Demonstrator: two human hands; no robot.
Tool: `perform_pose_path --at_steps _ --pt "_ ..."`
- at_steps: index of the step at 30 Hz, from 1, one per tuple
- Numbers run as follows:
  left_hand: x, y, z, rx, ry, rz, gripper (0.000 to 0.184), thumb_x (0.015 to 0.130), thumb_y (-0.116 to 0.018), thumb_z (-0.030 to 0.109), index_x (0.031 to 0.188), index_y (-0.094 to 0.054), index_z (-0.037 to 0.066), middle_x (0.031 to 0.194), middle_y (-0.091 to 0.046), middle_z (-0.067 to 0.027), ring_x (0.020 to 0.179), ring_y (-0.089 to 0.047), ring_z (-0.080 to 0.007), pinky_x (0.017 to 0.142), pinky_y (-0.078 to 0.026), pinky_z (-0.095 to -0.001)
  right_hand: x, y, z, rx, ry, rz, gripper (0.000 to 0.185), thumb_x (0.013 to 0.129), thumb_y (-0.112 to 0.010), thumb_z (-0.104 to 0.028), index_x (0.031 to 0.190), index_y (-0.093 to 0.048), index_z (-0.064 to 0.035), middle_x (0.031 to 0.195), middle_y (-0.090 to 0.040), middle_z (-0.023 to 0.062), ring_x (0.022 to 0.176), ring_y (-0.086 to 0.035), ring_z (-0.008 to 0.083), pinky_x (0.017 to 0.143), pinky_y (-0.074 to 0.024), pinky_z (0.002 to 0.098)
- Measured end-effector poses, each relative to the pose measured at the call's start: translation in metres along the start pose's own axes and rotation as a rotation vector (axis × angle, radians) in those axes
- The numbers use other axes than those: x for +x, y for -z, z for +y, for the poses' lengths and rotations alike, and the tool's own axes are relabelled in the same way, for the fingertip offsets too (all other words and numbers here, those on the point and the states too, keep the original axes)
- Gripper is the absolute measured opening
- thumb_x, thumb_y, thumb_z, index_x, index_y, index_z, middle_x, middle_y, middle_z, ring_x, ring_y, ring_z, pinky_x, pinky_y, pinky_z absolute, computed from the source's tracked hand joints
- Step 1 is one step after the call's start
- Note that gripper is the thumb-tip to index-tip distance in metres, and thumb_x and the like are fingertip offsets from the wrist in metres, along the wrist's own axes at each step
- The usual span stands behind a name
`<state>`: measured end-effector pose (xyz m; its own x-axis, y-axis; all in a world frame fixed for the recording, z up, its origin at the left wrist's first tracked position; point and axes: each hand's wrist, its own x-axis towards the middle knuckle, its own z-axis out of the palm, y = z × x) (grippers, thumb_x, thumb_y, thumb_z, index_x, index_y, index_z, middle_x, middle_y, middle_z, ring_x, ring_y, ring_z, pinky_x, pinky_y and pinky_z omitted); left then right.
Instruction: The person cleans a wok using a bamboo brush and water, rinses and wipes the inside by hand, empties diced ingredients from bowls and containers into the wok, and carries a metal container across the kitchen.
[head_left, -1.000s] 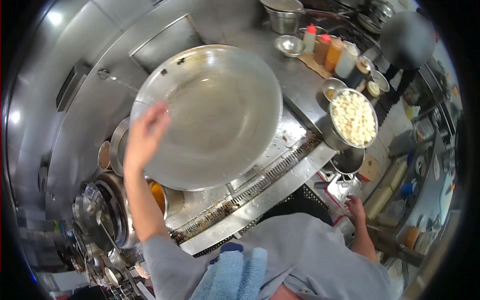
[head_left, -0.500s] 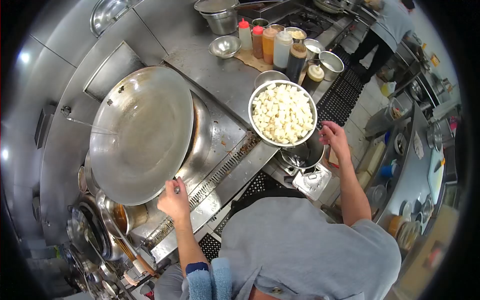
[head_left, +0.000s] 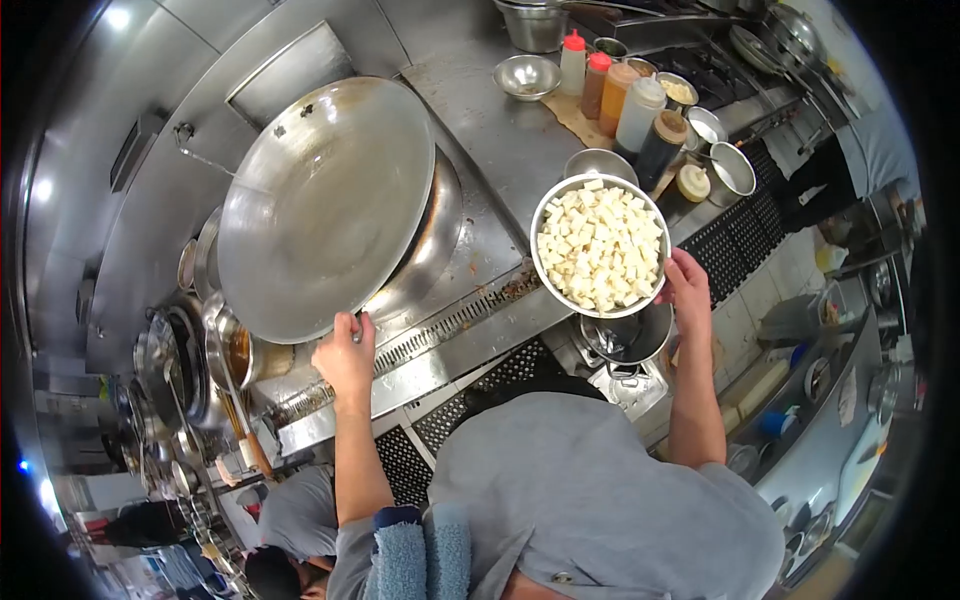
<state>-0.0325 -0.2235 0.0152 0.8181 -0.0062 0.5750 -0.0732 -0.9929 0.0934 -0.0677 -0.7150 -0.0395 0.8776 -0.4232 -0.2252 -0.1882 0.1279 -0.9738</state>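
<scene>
A large steel wok [head_left: 330, 215] sits tilted over the burner at left, with a thin pool of liquid in its bottom. My left hand [head_left: 346, 362] is closed around a grip at the wok's near rim. To the right, a round metal bowl [head_left: 537, 252] is filled with pale white cubes [head_left: 600, 245], which look like tofu. My right hand [head_left: 687, 285] holds the bowl's right rim, fingers partly hidden behind it. Beneath the bowl's near side is a dark pot [head_left: 640, 335]. A thin metal tap [head_left: 208, 158] reaches over the wok's far edge.
Squeeze bottles [head_left: 640, 115] and small metal containers [head_left: 730, 170] line the counter beyond the bowl. A small steel bowl [head_left: 527, 76] stands further back. A ladle [head_left: 225, 350] lies over a pot at left. One co-worker [head_left: 300, 510] is at lower left, another [head_left: 880, 150] at upper right.
My right hand has moved onto the bowl's rim and taken hold of it. My left hand still grips the wok. The whole view has shifted, and a co-worker has appeared at lower left.
</scene>
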Motion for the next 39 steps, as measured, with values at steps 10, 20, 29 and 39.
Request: perform_pose_path --at_steps 10,20,29,39 --pt "0.006 -0.017 0.016 0.091 -0.050 0.023 0.026 0.084 -0.070 0.021 0.073 -0.048 0.016 0.047 -0.054 -0.0045 0.042 -0.057 -0.0315 0.042 -0.045 -0.0444 0.002 -0.002 0.006 0.067 0.038 0.007 0.032 0.098 -0.055 -0.014 0.126 -0.059 0.0008 0.082 -0.066 0.0024 0.057 -0.058 0.0073 0.046 -0.0492 0.0222" --pt "0.018 -0.014 0.113 -0.544 -0.152 -0.170 0.026 0.086 -0.069 0.013 0.111 -0.063 0.006 0.114 -0.061 -0.0173 0.109 -0.056 -0.0375 0.094 -0.044 -0.0480 -0.002 -0.007 -0.001 0.070 0.039 -0.003 0.034 0.097 -0.057 -0.010 0.129 -0.056 0.0007 0.081 -0.065 0.0017 0.057 -0.058 0.0070 0.045 -0.0479 0.0212" --pt "0.059 -0.116 0.194 -1.385 0.454 -1.101 0.013 0.091 -0.064 0.010 0.100 -0.058 0.002 0.098 -0.062 -0.0090 0.091 -0.064 -0.0184 0.078 -0.057 -0.0326 0.011 -0.010 0.011 0.069 0.173 -0.011 0.037 0.094 -0.054 -0.005 0.131 -0.056 0.0043 0.089 -0.069 0.0017 0.059 -0.057 0.0034 0.045 -0.0424 0.0185" --pt "0.120 -0.058 0.203 -1.616 0.457 -1.157 0.017 0.091 -0.060 0.006 0.106 -0.053 0.005 0.104 -0.062 -0.0064 0.092 -0.064 -0.0179 0.084 -0.059 -0.0458 0.049 -0.013 -0.068 0.062 0.312 -0.127 0.039 0.092 -0.057 -0.010 0.128 -0.058 0.0048 0.095 -0.069 0.0009 0.069 -0.061 0.0022 0.052 -0.0439 0.0168"
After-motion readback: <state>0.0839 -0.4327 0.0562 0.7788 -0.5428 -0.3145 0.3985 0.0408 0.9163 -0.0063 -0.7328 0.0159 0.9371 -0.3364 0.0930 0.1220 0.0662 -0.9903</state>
